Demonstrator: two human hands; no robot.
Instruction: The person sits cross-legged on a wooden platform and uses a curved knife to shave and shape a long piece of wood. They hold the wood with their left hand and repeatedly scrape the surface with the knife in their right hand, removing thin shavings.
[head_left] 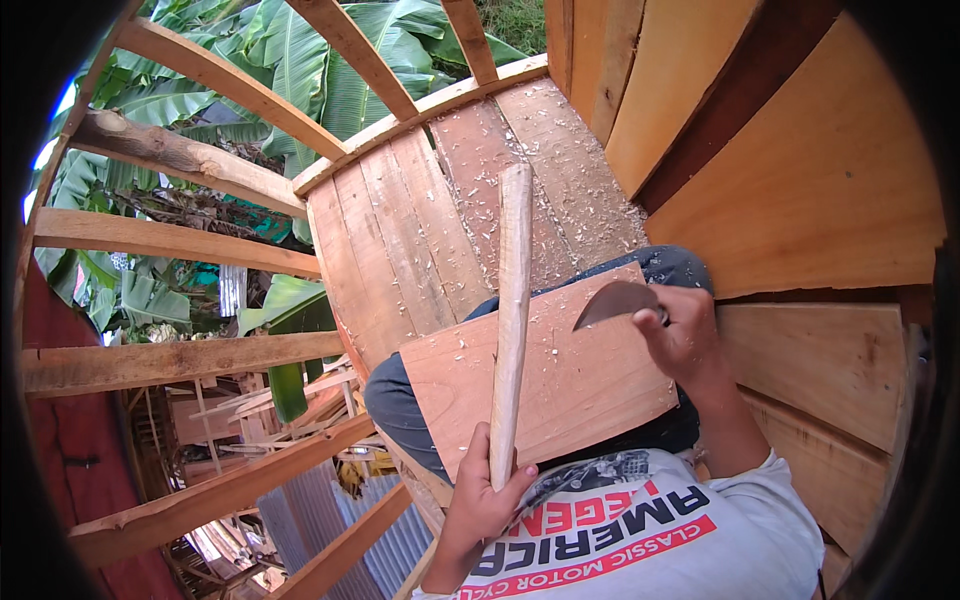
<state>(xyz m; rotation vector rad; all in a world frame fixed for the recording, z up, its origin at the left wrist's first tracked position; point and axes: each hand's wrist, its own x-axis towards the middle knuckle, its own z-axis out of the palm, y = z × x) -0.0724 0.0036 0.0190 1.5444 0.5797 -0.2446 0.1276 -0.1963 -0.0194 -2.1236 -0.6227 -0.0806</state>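
My left hand (482, 500) is wrapped round the lower end of a pale, peeled wooden stick (512, 300), which points up and away from me. In my right hand (685, 335) is a knife with a broad curved blade (612, 303). The blade points left toward the stick, with a gap between the two. Its handle is mostly hidden in my fingers. Across my lap lies a flat wooden board (580, 370), beneath both the stick and the knife, with a few shavings on it.
Wood shavings (590, 190) litter the plank floor (400, 230) ahead. Spaced wooden rails (180, 355) run along the left and far side, with banana leaves (290, 60) beyond. A plank wall (810, 170) rises close on my right. Corrugated metal sheets (320, 510) show below the rails.
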